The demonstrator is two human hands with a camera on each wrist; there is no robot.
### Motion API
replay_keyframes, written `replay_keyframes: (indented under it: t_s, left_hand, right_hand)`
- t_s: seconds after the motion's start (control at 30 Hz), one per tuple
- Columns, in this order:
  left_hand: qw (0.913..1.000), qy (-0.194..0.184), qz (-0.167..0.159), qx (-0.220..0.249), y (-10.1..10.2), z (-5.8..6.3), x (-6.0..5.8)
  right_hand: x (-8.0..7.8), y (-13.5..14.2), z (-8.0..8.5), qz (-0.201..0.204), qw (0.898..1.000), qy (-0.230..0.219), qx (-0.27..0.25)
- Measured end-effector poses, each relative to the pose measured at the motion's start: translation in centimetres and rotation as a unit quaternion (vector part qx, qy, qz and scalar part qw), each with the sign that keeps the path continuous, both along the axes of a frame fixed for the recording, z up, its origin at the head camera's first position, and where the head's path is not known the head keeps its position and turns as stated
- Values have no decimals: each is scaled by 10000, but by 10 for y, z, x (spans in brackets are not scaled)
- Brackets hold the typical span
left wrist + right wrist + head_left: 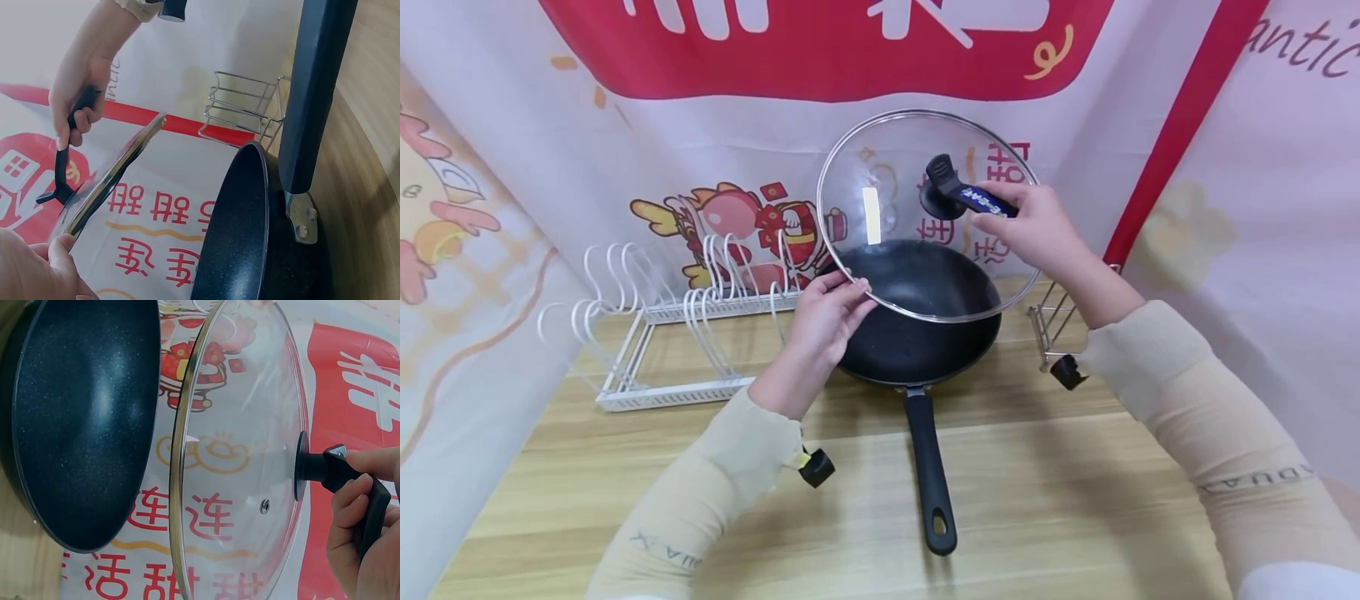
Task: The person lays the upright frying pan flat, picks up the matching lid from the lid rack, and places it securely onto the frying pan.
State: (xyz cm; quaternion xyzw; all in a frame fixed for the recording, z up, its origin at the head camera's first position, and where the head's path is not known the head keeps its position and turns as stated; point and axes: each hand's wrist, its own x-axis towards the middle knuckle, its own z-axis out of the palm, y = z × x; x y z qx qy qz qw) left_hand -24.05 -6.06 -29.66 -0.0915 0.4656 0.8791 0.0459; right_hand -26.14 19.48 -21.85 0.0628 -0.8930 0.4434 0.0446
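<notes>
A round glass lid with a metal rim is held tilted above a black wok. My right hand grips the lid's black handle, fingers curled round it in the right wrist view. With thumb and fingers, my left hand pinches the lid's near left rim. The wok rests on the wooden table, its long black handle pointing toward me. In the left wrist view the lid stands apart from the wok.
A white wire rack stands on the table left of the wok. Beyond my right wrist is a metal wire rack, partly hidden. A printed cloth hangs behind and at both sides.
</notes>
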Motion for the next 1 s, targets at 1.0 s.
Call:
replay_keyframes:
  t_s: [1.0]
  left_hand:
    - [9974,-160,-80,699,-15,9,20]
  right_hand:
    - [-17,-21,16,94,9986,-189,495]
